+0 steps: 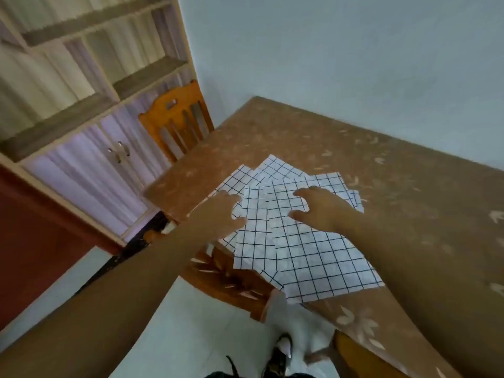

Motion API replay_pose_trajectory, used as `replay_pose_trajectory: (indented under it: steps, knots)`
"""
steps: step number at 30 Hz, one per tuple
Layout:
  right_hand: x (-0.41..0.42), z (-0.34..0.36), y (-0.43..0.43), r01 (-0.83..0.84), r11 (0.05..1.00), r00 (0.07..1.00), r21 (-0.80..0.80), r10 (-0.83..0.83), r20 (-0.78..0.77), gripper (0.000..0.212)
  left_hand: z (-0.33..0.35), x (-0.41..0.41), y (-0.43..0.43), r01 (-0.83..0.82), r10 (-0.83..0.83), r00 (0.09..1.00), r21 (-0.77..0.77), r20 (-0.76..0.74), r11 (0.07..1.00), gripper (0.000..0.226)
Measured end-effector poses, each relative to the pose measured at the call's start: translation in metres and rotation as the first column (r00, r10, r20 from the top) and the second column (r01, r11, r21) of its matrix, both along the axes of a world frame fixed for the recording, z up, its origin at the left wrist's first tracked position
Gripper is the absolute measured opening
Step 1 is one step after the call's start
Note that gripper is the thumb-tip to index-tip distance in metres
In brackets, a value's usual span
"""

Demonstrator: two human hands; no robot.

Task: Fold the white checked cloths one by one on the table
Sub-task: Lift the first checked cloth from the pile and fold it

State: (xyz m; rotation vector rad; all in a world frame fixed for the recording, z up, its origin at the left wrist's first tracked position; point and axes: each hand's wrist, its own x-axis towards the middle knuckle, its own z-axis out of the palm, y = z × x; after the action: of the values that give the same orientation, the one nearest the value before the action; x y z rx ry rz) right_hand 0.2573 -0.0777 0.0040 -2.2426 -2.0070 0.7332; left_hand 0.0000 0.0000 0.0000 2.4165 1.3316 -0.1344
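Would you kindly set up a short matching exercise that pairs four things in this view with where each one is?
Things:
1. left hand
2. right hand
3. wooden chair
4. checked cloths

Places:
A. spread in an overlapping pile on the table
B. at the table's far left corner, in front of the shelving
C. on the left edge of the pile
D. flat on the topmost cloth

Pairs: 1-C, 2-D, 3-B, 4-A
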Motion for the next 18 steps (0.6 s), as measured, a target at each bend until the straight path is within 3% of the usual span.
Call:
replay_pose_trajectory:
  steps: [8, 18]
  knots:
    - [0.061, -0.029, 0.003, 0.185, 0.979, 0.980, -0.084, -0.177, 0.094, 0.072, -0.047, 0.080, 0.055, 0.192, -0.202, 0.976, -0.117, -0.084, 0.975, 0.073]
    - [0.072, -0.076, -0.023, 0.384, 0.890, 0.919, -0.245, -0.340, 0.201, 0.074, -0.114, 0.140, 0.081, 0.457, -0.490, 0.866, -0.241, -0.096, 0.856, 0.072]
